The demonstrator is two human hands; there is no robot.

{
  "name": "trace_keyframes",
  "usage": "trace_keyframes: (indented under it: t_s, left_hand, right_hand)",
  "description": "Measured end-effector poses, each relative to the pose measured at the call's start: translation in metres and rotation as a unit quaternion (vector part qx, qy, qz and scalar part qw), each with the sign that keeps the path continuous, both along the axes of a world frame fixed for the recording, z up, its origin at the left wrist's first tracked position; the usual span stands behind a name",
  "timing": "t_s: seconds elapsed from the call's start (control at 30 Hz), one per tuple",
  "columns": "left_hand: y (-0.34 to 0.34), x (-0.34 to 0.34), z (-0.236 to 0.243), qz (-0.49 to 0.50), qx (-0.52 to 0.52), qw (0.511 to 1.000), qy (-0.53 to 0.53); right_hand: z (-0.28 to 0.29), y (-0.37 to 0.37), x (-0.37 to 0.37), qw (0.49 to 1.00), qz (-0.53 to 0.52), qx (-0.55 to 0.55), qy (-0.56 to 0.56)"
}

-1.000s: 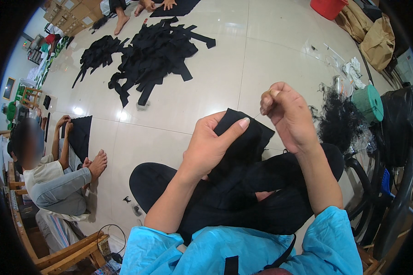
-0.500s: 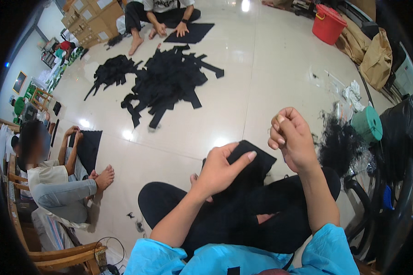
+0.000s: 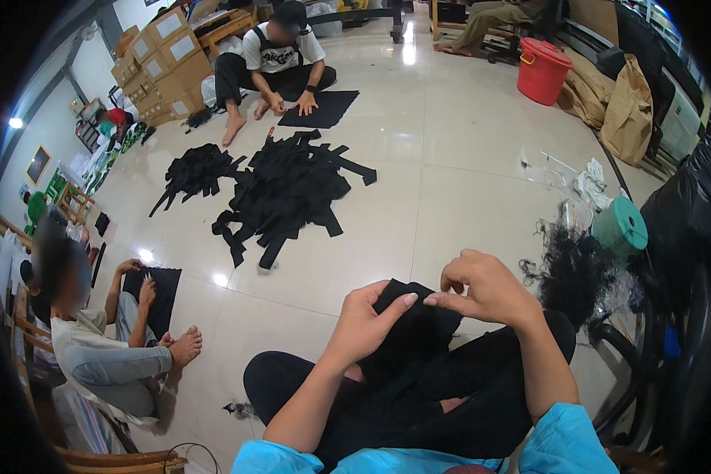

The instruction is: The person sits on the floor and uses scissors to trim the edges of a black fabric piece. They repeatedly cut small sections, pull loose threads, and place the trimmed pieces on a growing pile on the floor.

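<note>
A piece of black cloth (image 3: 407, 336) hangs over my lap, its upper edge raised between my hands. My left hand (image 3: 362, 322) grips that edge, thumb on top and fingers behind. On the cloth's right side my right hand (image 3: 486, 291) is closed in a pinch at the edge, its thumb tip close to my left thumb. Any thread between those fingertips is too small to make out. My crossed legs in black trousers lie beneath, and cloth and trousers are hard to tell apart.
Ahead lies a big heap of black cloth strips (image 3: 288, 193) beside a smaller heap (image 3: 196, 174). Tangled black threads (image 3: 565, 268) and a green spool (image 3: 620, 227) lie at right. Two people sit on the floor with black cloth, far ahead and left. A red bucket (image 3: 543, 73) stands far right.
My right hand has come down and left, from a raised pinch apart from the cloth to the cloth's edge. My left hand still holds the cloth. The view has tilted up.
</note>
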State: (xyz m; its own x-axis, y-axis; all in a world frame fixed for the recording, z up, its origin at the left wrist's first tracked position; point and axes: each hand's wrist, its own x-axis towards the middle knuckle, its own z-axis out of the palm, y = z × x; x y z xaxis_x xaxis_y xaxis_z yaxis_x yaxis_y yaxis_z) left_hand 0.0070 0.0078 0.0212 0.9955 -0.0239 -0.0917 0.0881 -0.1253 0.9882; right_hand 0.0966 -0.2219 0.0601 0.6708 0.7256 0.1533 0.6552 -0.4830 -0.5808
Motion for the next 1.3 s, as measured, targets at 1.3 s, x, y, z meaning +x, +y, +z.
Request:
trace_keyframes:
  t_s: [1.3]
  left_hand:
    - [0.003, -0.001, 0.007, -0.033, 0.018, 0.999, -0.02]
  right_hand:
    - [-0.011, -0.047, 0.031, 0.871, -0.12, 0.364, 0.306]
